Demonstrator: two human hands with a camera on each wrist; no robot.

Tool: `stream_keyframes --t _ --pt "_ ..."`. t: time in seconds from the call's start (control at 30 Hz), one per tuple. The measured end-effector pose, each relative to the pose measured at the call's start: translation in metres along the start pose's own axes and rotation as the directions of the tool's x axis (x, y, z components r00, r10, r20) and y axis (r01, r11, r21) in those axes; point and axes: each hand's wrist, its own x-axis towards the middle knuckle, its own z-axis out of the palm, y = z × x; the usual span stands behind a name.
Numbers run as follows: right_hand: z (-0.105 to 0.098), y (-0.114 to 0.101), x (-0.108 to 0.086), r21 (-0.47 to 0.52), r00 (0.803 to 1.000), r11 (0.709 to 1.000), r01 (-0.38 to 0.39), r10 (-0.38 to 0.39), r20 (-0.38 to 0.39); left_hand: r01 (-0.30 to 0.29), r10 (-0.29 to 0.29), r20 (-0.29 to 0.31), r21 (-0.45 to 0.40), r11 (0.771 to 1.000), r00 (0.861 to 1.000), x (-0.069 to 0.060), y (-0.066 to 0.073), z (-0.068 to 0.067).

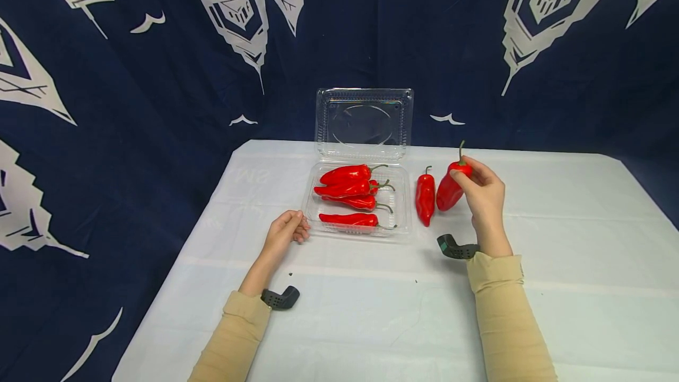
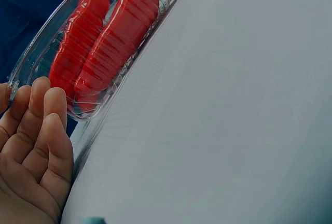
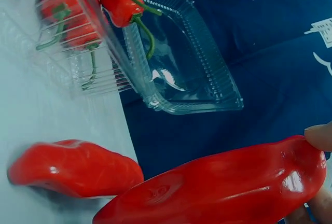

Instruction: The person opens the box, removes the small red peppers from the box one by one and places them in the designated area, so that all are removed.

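A clear plastic box (image 1: 407, 205) stands with its lid (image 1: 363, 125) raised at the back, several red peppers (image 1: 347, 188) lying inside. My left hand (image 1: 286, 231) touches the box's left front corner; in the left wrist view the hand (image 2: 36, 156) has its thumb and fingertips at the box rim (image 2: 14, 81). My right hand (image 1: 484, 196) pinches a red pepper (image 1: 448, 192) near its stem, which points up. That pepper (image 3: 223, 187) fills the lower part of the right wrist view. Another pepper (image 1: 425, 199) lies on the table between the box and the held one.
The white table (image 1: 371, 311) reaches back to a dark blue curtain (image 1: 371, 46) with white building prints. Small dark specks lie on the table in front of the box. A black band (image 1: 281, 297) is on the left wrist, another (image 1: 457, 247) on the right.
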Motion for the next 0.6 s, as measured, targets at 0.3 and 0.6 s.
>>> stream_keyframes --t 0.3,0.6 --pt "0.003 -0.036 -0.031 -0.011 0.999 0.999 -0.037 0.037 0.007 -0.005 0.005 0.002 0.0 1.0 1.0 -0.001 0.001 0.0" --pt "0.005 -0.035 -0.032 -0.043 0.999 0.998 -0.044 0.045 0.009 -0.003 0.003 0.0 -0.001 1.0 1.0 -0.001 0.0 0.0"
